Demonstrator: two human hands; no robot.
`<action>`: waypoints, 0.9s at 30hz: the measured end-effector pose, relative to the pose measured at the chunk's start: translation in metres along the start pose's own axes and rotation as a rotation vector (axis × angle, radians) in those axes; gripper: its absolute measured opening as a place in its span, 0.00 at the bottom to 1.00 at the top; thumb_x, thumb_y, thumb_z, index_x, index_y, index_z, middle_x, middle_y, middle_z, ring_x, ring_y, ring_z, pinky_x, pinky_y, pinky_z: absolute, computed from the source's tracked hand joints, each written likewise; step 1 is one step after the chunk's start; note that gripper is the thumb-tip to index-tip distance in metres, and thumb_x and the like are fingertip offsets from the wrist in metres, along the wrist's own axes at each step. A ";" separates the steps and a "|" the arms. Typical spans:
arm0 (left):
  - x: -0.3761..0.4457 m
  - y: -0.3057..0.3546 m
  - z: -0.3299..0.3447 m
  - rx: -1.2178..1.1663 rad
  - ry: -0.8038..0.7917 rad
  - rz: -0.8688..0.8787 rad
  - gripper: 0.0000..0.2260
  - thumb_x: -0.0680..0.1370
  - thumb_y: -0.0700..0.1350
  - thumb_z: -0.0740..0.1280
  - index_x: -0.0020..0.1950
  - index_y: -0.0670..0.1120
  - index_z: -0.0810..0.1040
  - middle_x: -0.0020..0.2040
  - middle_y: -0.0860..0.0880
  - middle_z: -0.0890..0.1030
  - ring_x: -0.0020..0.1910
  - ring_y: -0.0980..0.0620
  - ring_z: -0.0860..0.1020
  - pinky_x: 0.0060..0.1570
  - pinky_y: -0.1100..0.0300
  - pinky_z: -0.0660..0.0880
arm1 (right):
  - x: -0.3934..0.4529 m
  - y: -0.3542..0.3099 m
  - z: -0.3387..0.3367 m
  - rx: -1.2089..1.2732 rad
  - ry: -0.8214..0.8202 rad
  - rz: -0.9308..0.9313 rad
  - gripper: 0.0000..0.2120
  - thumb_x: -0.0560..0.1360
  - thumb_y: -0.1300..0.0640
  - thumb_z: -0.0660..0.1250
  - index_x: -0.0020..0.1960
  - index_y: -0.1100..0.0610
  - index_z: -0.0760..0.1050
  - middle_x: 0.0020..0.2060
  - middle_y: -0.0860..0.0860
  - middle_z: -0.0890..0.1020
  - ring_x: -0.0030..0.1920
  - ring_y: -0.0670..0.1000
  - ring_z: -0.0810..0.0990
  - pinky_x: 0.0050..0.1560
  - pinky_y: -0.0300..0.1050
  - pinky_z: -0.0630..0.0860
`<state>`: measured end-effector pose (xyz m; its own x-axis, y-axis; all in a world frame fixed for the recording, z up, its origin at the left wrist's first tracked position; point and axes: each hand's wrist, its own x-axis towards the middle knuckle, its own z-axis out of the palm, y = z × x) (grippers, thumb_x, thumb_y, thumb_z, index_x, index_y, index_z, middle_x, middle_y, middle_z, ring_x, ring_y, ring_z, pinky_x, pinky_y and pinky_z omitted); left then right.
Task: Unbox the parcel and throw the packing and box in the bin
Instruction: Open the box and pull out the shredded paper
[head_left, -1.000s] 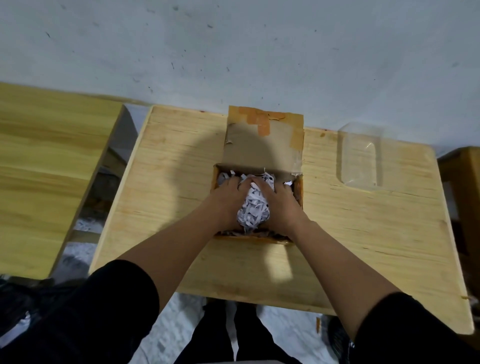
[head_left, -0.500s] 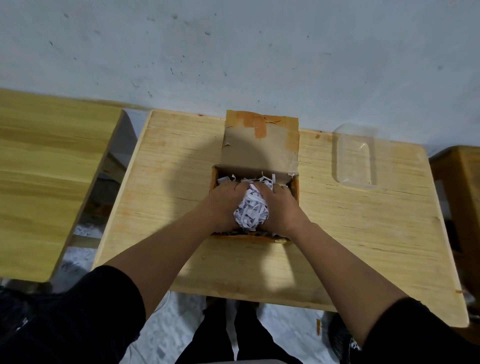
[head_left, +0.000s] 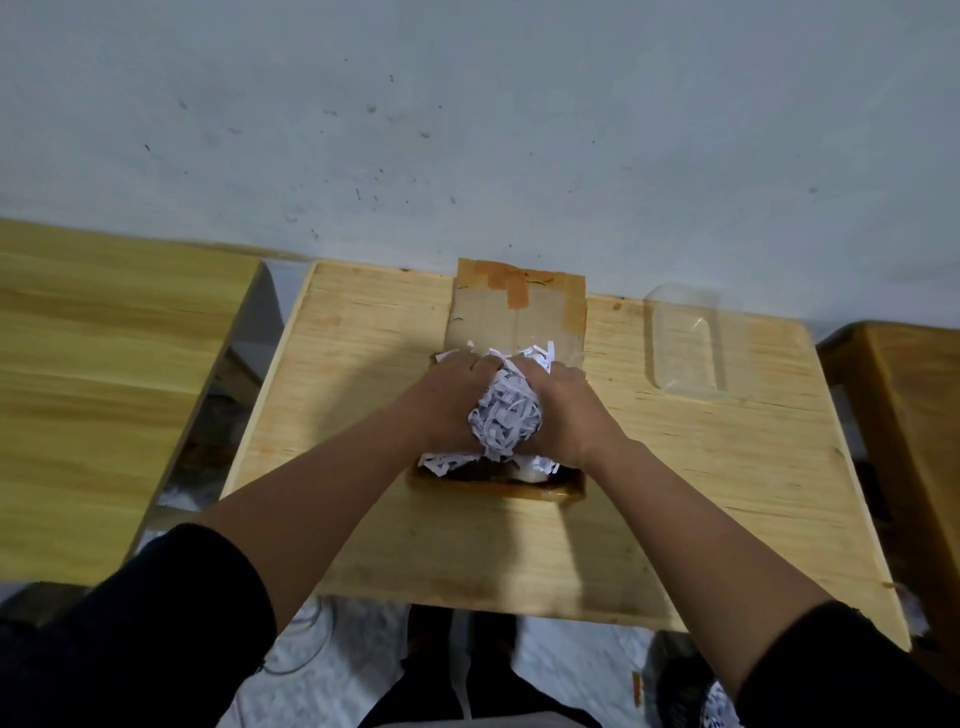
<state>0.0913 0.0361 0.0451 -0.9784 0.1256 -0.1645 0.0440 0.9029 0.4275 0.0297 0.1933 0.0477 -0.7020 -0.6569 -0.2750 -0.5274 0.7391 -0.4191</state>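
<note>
A brown cardboard box (head_left: 519, 488) stands open in the middle of the wooden table (head_left: 363, 374), its taped lid (head_left: 514, 317) folded back toward the wall. White shredded paper (head_left: 506, 415) fills it. My left hand (head_left: 447, 400) and my right hand (head_left: 566, 415) press in from both sides on a bundle of the shreds, raised above the box rim. Loose shreds hang below the bundle and poke out behind my fingers. The box's contents under the paper are hidden.
A clear plastic tray (head_left: 691, 343) lies on the table's far right. A second wooden table (head_left: 104, 374) stands to the left across a gap, and a wooden stool (head_left: 914, 415) to the right. A dark bag holding shreds (head_left: 685, 686) sits on the floor at lower right.
Both hands have squeezed the shredded paper into a tighter bundle and lifted it higher out of the box. The head camera has shifted slightly.
</note>
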 end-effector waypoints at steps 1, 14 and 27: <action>0.002 0.000 -0.003 0.019 0.009 0.014 0.44 0.62 0.57 0.77 0.70 0.41 0.62 0.65 0.42 0.72 0.65 0.44 0.68 0.65 0.53 0.65 | -0.001 -0.001 -0.004 -0.009 0.004 0.007 0.51 0.57 0.45 0.79 0.72 0.44 0.54 0.61 0.57 0.72 0.62 0.61 0.68 0.61 0.54 0.71; 0.046 0.062 -0.040 0.017 0.043 0.107 0.42 0.63 0.52 0.76 0.72 0.47 0.59 0.66 0.44 0.69 0.66 0.45 0.65 0.65 0.52 0.67 | -0.038 0.029 -0.083 -0.043 0.129 0.080 0.50 0.58 0.50 0.78 0.73 0.47 0.54 0.62 0.58 0.71 0.63 0.61 0.67 0.62 0.53 0.70; 0.111 0.192 0.082 0.053 0.045 0.274 0.20 0.62 0.57 0.70 0.44 0.43 0.79 0.39 0.43 0.82 0.37 0.42 0.81 0.38 0.58 0.77 | -0.101 0.192 -0.072 -0.084 0.035 0.087 0.46 0.57 0.47 0.74 0.71 0.47 0.58 0.58 0.57 0.75 0.56 0.61 0.73 0.57 0.48 0.69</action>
<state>0.0081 0.2567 0.0361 -0.9365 0.3505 -0.0088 0.3174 0.8582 0.4034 -0.0347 0.4121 0.0577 -0.7624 -0.5853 -0.2758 -0.5011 0.8038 -0.3207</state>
